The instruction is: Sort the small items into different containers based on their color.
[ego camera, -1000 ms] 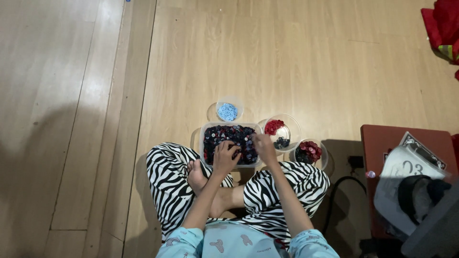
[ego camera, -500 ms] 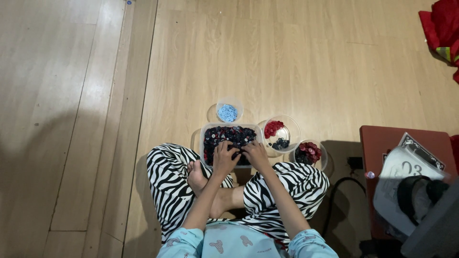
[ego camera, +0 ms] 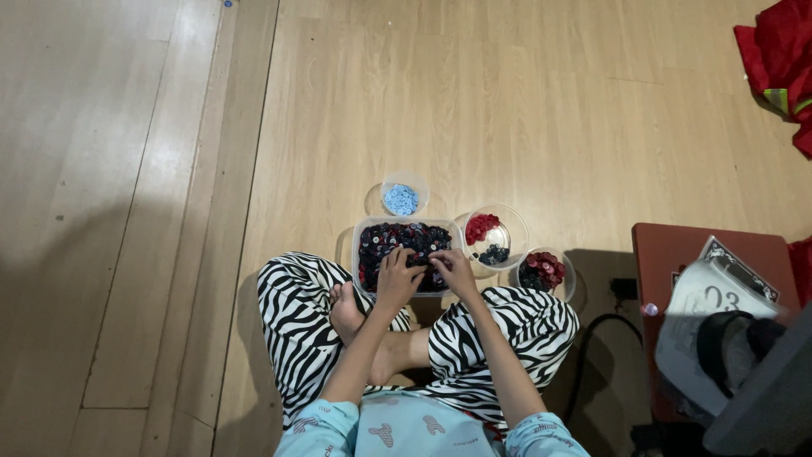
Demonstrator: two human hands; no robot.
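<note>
I sit cross-legged on a wooden floor in zebra-striped trousers. A clear rectangular tub (ego camera: 365,230) full of dark, red and blue small round pieces stands in front of my legs. My left hand (ego camera: 396,272) rests in the tub's near half, fingers down among the pieces. My right hand (ego camera: 452,267) is in the tub too, at its right side, fingertips pinched close together over the pieces. Whether it holds one is too small to tell. Three small clear bowls stand around: light blue pieces (ego camera: 402,200), red and dark pieces (ego camera: 493,233), dark red pieces (ego camera: 543,271).
A reddish-brown low table (ego camera: 677,254) stands at the right with papers and a dark object on it. A black cable (ego camera: 592,338) loops on the floor beside my right knee. Red cloth (ego camera: 782,63) lies at the top right corner.
My right hand has moved left from near the red-and-dark bowl into the tub, beside my left hand. The left hand has stayed in the tub.
</note>
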